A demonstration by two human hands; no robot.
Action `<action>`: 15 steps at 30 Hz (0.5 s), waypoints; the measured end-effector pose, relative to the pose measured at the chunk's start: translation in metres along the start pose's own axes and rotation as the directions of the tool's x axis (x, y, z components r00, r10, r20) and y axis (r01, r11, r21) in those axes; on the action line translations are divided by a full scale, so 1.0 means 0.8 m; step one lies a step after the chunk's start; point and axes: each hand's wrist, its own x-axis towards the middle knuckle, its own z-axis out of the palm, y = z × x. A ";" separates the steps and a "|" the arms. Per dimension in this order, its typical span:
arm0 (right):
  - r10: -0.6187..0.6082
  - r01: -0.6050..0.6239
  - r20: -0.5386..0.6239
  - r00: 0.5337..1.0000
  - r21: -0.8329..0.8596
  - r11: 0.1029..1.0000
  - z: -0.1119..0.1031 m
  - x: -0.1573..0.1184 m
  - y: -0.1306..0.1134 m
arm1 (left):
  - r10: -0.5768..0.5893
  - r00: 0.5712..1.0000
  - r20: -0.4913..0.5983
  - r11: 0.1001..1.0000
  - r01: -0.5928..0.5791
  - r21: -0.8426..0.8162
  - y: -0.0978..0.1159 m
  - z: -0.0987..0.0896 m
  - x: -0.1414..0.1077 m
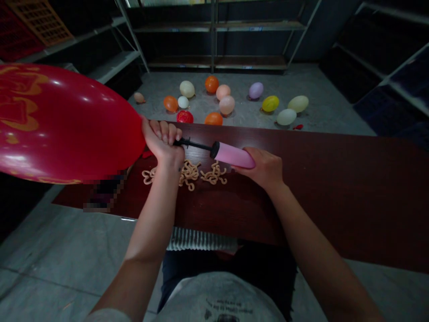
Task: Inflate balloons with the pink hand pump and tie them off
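Observation:
A large inflated red balloon [63,123] with gold print fills the left of the view. My left hand [162,141] grips its neck around the black nozzle of a pink hand pump [231,154]. My right hand [261,167] closes on the pump's pink barrel, whose far end is hidden by my fingers. Below the pump, a loose heap of limp, uninflated tan balloons [189,174] lies on the table, close to both hands.
My hands are above a dark reddish wooden table [318,188], with a pixelated patch on it at the left. Several inflated balloons [214,96] lie on the grey floor beyond it, backed by metal shelving [214,40].

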 end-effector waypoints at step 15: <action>-0.006 0.001 -0.065 0.998 -0.075 0.997 -0.004 0.003 -0.013 | -0.088 0.991 0.101 0.992 0.078 0.096 -0.044 0.003 -0.007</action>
